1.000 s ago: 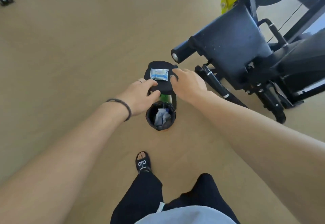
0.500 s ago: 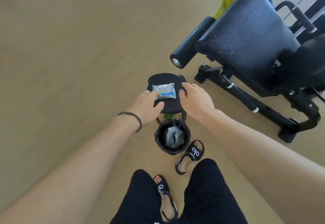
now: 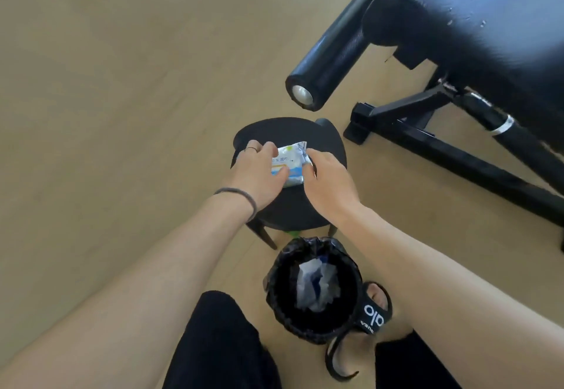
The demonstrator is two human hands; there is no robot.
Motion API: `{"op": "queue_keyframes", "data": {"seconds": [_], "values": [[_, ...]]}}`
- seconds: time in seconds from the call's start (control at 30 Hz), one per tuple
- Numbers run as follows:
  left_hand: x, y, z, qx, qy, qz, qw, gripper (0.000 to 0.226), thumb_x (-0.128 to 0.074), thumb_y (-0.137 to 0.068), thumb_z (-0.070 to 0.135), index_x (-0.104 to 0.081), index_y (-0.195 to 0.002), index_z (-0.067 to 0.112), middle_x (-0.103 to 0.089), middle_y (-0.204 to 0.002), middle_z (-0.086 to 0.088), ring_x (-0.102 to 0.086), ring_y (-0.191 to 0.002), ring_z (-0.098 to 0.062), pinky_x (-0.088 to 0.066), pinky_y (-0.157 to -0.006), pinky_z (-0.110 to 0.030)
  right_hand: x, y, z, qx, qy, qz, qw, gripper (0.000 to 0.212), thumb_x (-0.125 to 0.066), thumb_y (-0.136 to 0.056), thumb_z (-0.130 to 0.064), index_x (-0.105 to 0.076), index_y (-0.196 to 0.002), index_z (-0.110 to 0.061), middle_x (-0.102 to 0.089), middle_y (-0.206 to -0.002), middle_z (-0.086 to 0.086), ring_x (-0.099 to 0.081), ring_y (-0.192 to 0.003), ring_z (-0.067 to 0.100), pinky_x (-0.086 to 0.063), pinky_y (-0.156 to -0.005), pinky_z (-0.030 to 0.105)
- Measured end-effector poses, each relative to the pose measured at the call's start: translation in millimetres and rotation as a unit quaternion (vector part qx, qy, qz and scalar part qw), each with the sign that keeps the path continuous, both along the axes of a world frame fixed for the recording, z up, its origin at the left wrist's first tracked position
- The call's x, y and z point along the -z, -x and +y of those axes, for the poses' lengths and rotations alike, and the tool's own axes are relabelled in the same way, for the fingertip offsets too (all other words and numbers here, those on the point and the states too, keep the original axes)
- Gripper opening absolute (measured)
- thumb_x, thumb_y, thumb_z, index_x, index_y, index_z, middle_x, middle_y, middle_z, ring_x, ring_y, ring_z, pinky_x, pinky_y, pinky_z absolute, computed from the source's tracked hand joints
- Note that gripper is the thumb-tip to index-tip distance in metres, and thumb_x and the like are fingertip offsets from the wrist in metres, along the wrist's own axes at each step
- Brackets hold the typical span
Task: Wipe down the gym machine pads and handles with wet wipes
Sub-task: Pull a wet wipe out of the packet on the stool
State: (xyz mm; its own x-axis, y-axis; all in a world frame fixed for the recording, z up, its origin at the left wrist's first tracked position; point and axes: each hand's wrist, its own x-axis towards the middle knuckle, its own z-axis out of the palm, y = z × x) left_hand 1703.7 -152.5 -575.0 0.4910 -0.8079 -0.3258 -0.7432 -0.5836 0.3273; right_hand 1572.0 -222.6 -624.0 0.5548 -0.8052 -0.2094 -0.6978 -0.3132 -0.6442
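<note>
Two hands, left (image 3: pixel 255 172) and right (image 3: pixel 331 182), each with pinching grip on crinkled, seemingly white-and-blue wipes packet (image 3: pixel 290 164) atop black stool (image 3: pixel 323 144)

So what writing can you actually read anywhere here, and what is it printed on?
"alo": white letters on the black strap of the sandal, with smaller print beside them too blurred to read.
Wipe pack: a line of printed characters on its front, too small and blurred to read.
Nothing readable on the stool, the bin or the gym machine.
</note>
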Motion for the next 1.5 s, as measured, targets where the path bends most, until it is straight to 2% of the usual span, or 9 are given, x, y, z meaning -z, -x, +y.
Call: {"op": "queue_keyframes", "data": {"seconds": [0.1,0.27,0.57,0.7,0.87,0.97,1.1,1.3,1.5], "values": [[50.8,-8.8,-8.7,0.027,0.029,-0.059,0.997,0.035,-0.059,-0.093,0.045,-0.052,-0.115,0.019,-0.046,-0.121,-0.003,-0.046,-0.109,-0.024,-0.049,-0.089,-0.039,48.1,-12.3,-2.0,0.017,0.071,-0.069,0.995,0.035,-0.042,-0.107,-0.022,-0.059,-0.135,-0.011,-0.061,-0.124,0.006,-0.059,-0.107,0.02,-0.053,-0.087,0.038],[84.7,-23.1,-17.1,0.073,0.115,-0.16,0.978,0.048,-0.058,-0.086,0.065,-0.043,-0.101,0.021,-0.042,-0.107,0.001,-0.039,-0.097,-0.019,-0.039,-0.081,-0.029,87.3,-28.7,-2.1,0.089,0.14,-0.172,0.971,0.023,-0.047,-0.105,-0.023,-0.064,-0.118,-0.014,-0.056,-0.113,-0.002,-0.056,-0.093,0.005,-0.044,-0.066,0.01],[82.6,-23.9,-21.7,0.125,0.119,-0.214,0.961,0.049,-0.045,-0.089,0.07,-0.039,-0.097,0.021,-0.048,-0.109,0.0,-0.046,-0.107,-0.022,-0.043,-0.078,-0.035,92.8,-23.6,1.9,0.086,0.187,-0.204,0.957,0.035,-0.036,-0.103,-0.034,-0.063,-0.102,-0.011,-0.056,-0.1,-0.001,-0.051,-0.084,0.004,-0.039,-0.061,0.011],[79.0,-14.2,-27.5,0.123,0.061,-0.257,0.957,0.062,-0.029,-0.092,0.071,-0.053,-0.114,0.018,-0.052,-0.12,-0.004,-0.047,-0.112,-0.024,-0.044,-0.078,-0.038,89.6,-20.1,4.7,0.072,0.221,-0.219,0.947,0.051,-0.026,-0.099,-0.037,-0.064,-0.089,-0.005,-0.058,-0.094,0.006,-0.055,-0.078,0.013,-0.043,-0.062,0.021],[71.6,-7.8,-31.0,0.121,0.021,-0.244,0.962,0.059,-0.026,-0.097,0.066,-0.057,-0.117,0.02,-0.054,-0.121,-0.004,-0.044,-0.118,-0.023,-0.044,-0.077,-0.039,89.5,-20.7,4.7,0.112,0.146,-0.273,0.944,0.04,-0.037,-0.107,-0.023,-0.061,-0.078,-0.008,-0.054,-0.086,-0.002,-0.055,-0.074,0.012,-0.043,-0.06,0.019],[66.1,-4.1,-34.4,0.134,0.004,-0.248,0.96,0.049,-0.029,-0.099,0.059,-0.058,-0.107,0.02,-0.056,-0.119,-0.003,-0.044,-0.117,-0.022,-0.036,-0.072,-0.037,89.4,-19.0,6.0,0.114,0.149,-0.284,0.94,0.043,-0.035,-0.107,-0.025,-0.062,-0.08,-0.006,-0.057,-0.084,0.004,-0.058,-0.07,0.017,-0.048,-0.06,0.033],[63.9,0.3,-32.5,0.167,0.011,-0.272,0.948,0.04,-0.028,-0.104,0.041,-0.059,-0.112,0.017,-0.054,-0.124,-0.004,-0.045,-0.118,-0.024,-0.034,-0.071,-0.037,88.1,-17.9,8.7,0.108,0.179,-0.272,0.939,0.04,-0.037,-0.109,-0.021,-0.056,-0.075,-0.009,-0.05,-0.077,-0.001,-0.051,-0.064,0.015,-0.041,-0.057,0.029],[73.5,-7.6,-22.7,0.154,0.078,-0.176,0.969,0.018,-0.035,-0.104,0.03,-0.047,-0.095,0.02,-0.049,-0.11,0.001,-0.041,-0.117,-0.022,-0.042,-0.076,-0.035,86.2,-18.1,16.9,0.066,0.272,-0.227,0.933,0.037,-0.035,-0.107,-0.029,-0.059,-0.083,-0.015,-0.052,-0.082,-0.004,-0.051,-0.063,0.013,-0.048,-0.056,0.035],[76.7,-22.6,-17.9,0.154,0.138,-0.089,0.974,0.021,-0.04,-0.103,0.029,-0.053,-0.089,0.021,-0.055,-0.103,0.001,-0.047,-0.105,-0.017,-0.044,-0.081,-0.035,89.0,-18.4,17.6,0.042,0.299,-0.219,0.928,0.035,-0.04,-0.106,-0.027,-0.069,-0.097,-0.01,-0.061,-0.096,-0.004,-0.06,-0.073,0.014,-0.054,-0.063,0.038]]}}
